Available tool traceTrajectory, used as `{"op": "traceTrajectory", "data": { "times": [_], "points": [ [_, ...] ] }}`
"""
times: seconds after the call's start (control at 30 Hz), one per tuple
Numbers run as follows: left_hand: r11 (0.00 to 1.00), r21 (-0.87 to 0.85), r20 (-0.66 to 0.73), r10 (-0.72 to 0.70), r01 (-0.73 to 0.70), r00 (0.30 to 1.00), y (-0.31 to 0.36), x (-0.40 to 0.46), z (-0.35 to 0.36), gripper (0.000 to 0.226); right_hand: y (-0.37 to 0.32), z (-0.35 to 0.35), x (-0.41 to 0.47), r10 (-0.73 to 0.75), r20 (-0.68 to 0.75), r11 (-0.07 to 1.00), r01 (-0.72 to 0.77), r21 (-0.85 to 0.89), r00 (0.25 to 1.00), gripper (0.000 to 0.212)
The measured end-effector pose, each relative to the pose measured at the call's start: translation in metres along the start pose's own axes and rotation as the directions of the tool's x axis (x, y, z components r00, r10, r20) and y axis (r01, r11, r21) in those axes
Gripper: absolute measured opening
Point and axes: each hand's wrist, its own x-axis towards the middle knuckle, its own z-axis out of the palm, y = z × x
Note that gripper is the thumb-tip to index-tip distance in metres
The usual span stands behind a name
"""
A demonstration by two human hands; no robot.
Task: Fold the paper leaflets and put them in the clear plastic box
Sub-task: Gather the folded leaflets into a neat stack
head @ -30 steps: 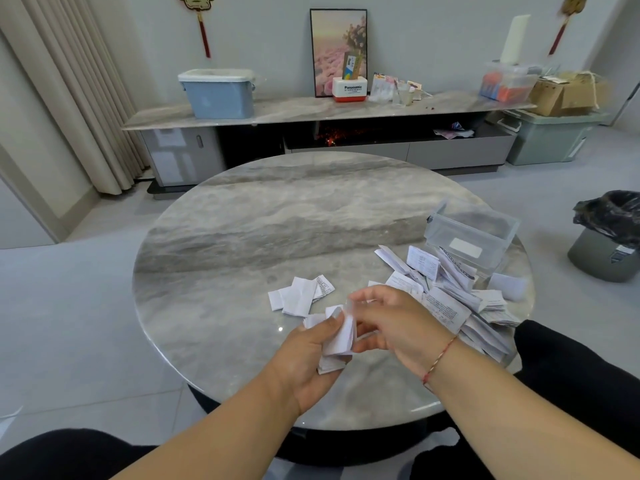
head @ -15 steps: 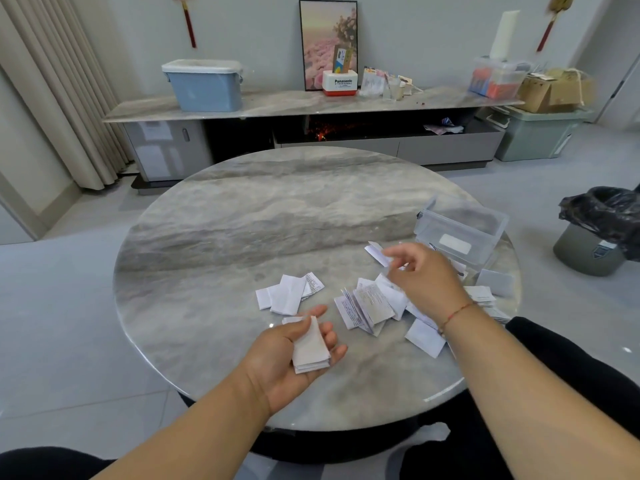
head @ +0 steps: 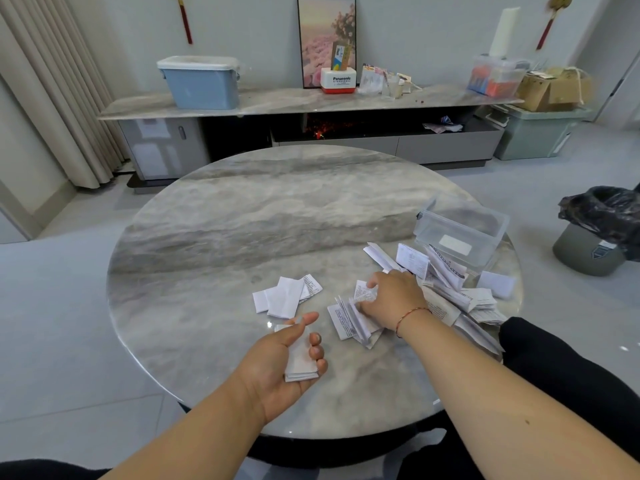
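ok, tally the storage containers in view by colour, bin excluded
Clear plastic box on the table: 1
Blue tub on the sideboard: 1
Clear tub with orange contents: 1
Pale green tub on the floor: 1
Total: 4

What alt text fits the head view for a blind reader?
Left hand holds a folded leaflet stack over a round marble table; right hand reaches into loose leaflets beside a clear plastic box.
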Motion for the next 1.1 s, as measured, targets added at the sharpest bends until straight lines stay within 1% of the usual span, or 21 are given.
{"op": "traceTrajectory", "data": {
  "times": [0.07, 0.1, 0.17, 0.23, 0.3, 0.4, 0.5, 0.57, 0.6, 0.67, 0.73, 0.77, 0.83, 0.87, 0.97, 1.03, 1.1],
  "points": [
    [1.0, -0.004, -0.001, 0.004, -0.004, 1.0, 0.001, 0.0, -0.001, 0.021, 0.0, -0.001, 0.001, -0.036, 0.013, 0.999, 0.036, 0.022, 0.999, 0.029],
    [1.0, -0.004, -0.001, 0.004, -0.004, 1.0, 0.002, -0.001, -0.001, 0.021, 0.0, -0.001, 0.001, -0.05, 0.014, 0.998, 0.05, 0.029, 0.999, 0.024],
    [1.0, -0.003, -0.001, 0.005, -0.005, 1.0, 0.002, -0.001, -0.003, 0.021, 0.0, -0.003, 0.001, -0.056, 0.013, 0.997, 0.055, 0.062, 0.998, 0.023],
    [1.0, 0.002, -0.004, 0.007, -0.007, 1.0, 0.001, -0.001, -0.004, 0.022, -0.001, -0.011, -0.001, -0.048, -0.019, 0.994, 0.05, 0.101, 0.999, 0.025],
    [1.0, 0.009, -0.006, 0.009, -0.009, 1.0, 0.001, -0.002, -0.004, 0.022, -0.002, -0.024, -0.005, -0.014, -0.026, 0.988, 0.017, 0.151, 1.0, 0.027],
    [1.0, 0.025, -0.018, 0.008, -0.007, 1.0, 0.0, -0.002, -0.003, 0.022, -0.007, -0.028, -0.014, 0.08, 0.084, 0.981, -0.093, 0.168, 0.993, 0.041],
    [1.0, 0.03, -0.025, -0.001, 0.001, 1.0, -0.001, -0.001, -0.001, 0.021, -0.013, -0.014, -0.021, 0.135, 0.165, 0.98, -0.156, 0.123, 0.977, 0.073],
    [1.0, 0.028, -0.025, -0.005, 0.006, 1.0, -0.002, -0.002, 0.001, 0.021, -0.016, -0.007, -0.023, 0.148, 0.18, 0.983, -0.165, 0.081, 0.972, 0.092],
    [1.0, 0.027, -0.026, -0.006, 0.007, 1.0, -0.002, -0.002, 0.001, 0.022, -0.017, -0.005, -0.024, 0.148, 0.176, 0.984, -0.162, 0.069, 0.973, 0.095],
    [1.0, 0.028, -0.029, -0.006, 0.006, 1.0, -0.002, -0.002, 0.001, 0.022, -0.018, -0.003, -0.025, 0.146, 0.166, 0.981, -0.164, 0.1, 0.975, 0.096],
    [0.999, 0.036, -0.036, -0.004, 0.005, 0.999, -0.002, -0.002, -0.001, 0.022, -0.019, -0.003, -0.025, 0.129, 0.166, 0.976, -0.155, 0.152, 0.978, 0.092],
    [0.999, 0.038, -0.037, -0.004, 0.005, 0.999, -0.002, -0.003, -0.001, 0.022, -0.018, -0.004, -0.024, 0.11, 0.169, 0.975, -0.139, 0.174, 0.98, 0.084],
    [0.999, 0.038, -0.035, -0.001, 0.003, 0.999, -0.001, -0.004, -0.002, 0.022, -0.017, -0.004, -0.024, 0.053, 0.167, 0.966, -0.093, 0.24, 0.985, 0.055],
    [0.999, 0.038, -0.034, 0.001, 0.0, 0.999, 0.0, -0.004, -0.002, 0.022, -0.016, -0.004, -0.023, 0.036, 0.169, 0.958, -0.082, 0.273, 0.985, 0.047],
    [0.999, 0.042, -0.032, 0.02, -0.018, 0.999, 0.0, -0.002, -0.004, 0.025, -0.013, -0.008, -0.022, 0.012, 0.162, 0.945, -0.064, 0.32, 0.987, 0.038],
    [0.998, 0.045, -0.041, 0.051, -0.049, 0.998, 0.001, -0.001, -0.004, 0.032, -0.014, -0.016, -0.027, 0.004, 0.095, 0.935, -0.037, 0.353, 0.995, 0.032],
    [0.995, 0.046, -0.057, 0.088, -0.085, 0.994, 0.001, 0.0, -0.002, 0.039, -0.018, -0.025, -0.034, 0.005, -0.063, 0.917, 0.021, 0.397, 0.998, 0.02]
  ]
}}
